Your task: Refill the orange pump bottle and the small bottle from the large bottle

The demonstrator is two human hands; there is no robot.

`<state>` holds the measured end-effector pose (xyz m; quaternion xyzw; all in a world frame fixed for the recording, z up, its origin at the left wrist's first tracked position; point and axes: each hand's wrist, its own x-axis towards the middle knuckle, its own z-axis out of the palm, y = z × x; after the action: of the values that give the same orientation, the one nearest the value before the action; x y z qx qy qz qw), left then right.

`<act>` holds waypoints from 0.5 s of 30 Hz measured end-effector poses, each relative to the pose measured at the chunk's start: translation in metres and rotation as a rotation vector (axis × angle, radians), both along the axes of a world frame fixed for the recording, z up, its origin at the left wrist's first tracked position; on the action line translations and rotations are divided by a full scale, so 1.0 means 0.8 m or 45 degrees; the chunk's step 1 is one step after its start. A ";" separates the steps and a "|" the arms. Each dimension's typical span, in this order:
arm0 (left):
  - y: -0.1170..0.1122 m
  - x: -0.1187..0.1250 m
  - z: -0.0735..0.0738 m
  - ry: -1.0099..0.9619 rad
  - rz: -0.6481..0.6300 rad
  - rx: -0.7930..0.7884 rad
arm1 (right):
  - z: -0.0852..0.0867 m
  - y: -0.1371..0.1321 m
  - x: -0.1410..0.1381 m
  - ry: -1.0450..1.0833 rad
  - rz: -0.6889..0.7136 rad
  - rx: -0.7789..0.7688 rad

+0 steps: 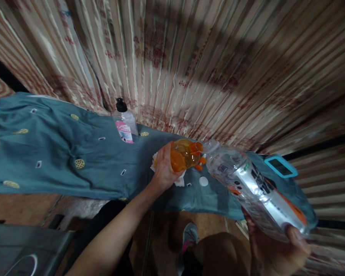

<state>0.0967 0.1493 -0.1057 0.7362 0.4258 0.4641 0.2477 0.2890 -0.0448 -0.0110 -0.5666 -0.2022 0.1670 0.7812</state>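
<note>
My left hand point(163, 168) is wrapped around a small orange bottle point(184, 154) lying tilted over the teal cloth point(60, 153), its orange neck pointing right. My right hand point(276, 249) grips the base of a large clear plastic bottle point(253, 188) with a silver and orange label. That big bottle is tipped so its open mouth point(211, 145) meets the small bottle's neck. A white tissue point(179, 180) lies under my left hand. A white round cap point(203, 181) rests on the cloth just below the two bottle mouths.
A clear pump bottle point(125, 122) with a black top and pink label stands at the back by the striped curtain point(204, 69). A device with a turquoise frame point(281, 165) lies at the right end of the cloth. My knee and shoe point(189, 234) are below.
</note>
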 end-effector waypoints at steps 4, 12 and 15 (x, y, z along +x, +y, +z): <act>0.002 0.000 -0.003 -0.002 0.007 0.027 | 0.001 0.000 -0.001 0.016 -0.029 0.028; 0.002 -0.001 -0.002 -0.009 0.007 -0.016 | 0.007 -0.003 -0.009 0.011 -0.042 -0.031; 0.002 0.000 -0.002 -0.008 0.011 -0.014 | 0.007 -0.004 -0.013 0.015 -0.073 -0.029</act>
<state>0.0965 0.1511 -0.1071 0.7314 0.4309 0.4652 0.2511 0.2787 -0.0482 -0.0055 -0.5799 -0.1793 0.1500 0.7804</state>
